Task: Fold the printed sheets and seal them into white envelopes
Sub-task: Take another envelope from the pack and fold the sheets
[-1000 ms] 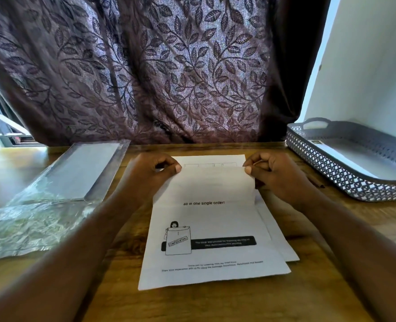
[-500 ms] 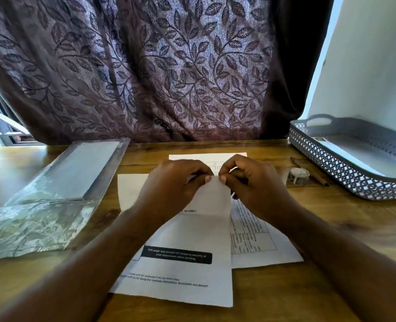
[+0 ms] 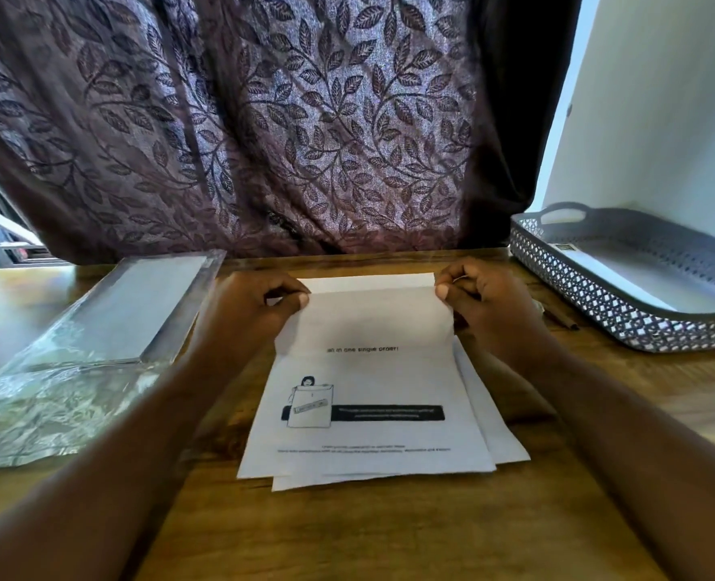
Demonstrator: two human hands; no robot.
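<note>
- Lying well left of the left fingers, the clear-wrapped pack, probably the envelopes, is untouched; leave it until the folding is finished
- left hand: thumb against curled fingers, pinching the left edge of the sheet's turned-over top; match its height to the other side
- printed sheet rests on the table between both sets of fingers, over other sheets; line the flap's sides up with the sheet's sides before creasing
- right hand pinches the right edge likewise; grey tray stands beyond its knuckles, apart
</note>
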